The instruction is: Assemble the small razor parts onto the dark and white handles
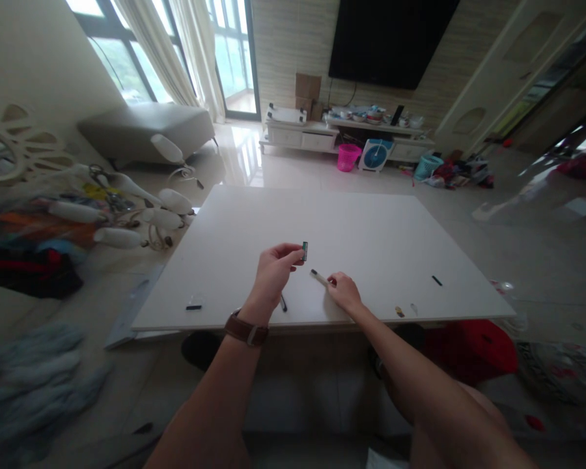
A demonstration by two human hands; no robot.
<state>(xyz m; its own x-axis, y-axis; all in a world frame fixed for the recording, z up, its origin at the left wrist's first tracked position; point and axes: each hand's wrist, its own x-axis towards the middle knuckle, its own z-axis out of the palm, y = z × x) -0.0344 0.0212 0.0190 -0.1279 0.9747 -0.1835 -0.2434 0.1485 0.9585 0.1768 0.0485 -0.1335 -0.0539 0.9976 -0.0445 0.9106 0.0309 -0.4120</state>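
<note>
My left hand (273,264), with a brown watch strap on the wrist, is raised over the table. Its thumb and fingers pinch a small flat green-and-black rectangular piece (305,251), held upright; its exact kind is too small to make out. Lower and to the right, my right hand (344,290) grips a slim whitish stick with a dark tip (319,277), which points toward the left hand. The stick and the green piece are apart. On the tabletop below my left wrist lies a thin black pen-like stick (284,303), partly hidden by that hand.
The white table (361,221) bears a black strip (437,281) at right, another dark strip (194,307) at left, and a small yellow-brown piece (399,311) beside a transparent bit (413,308). A white-shaded lamp (163,218) stands off the left edge. A red stool-like object (473,352) is at right.
</note>
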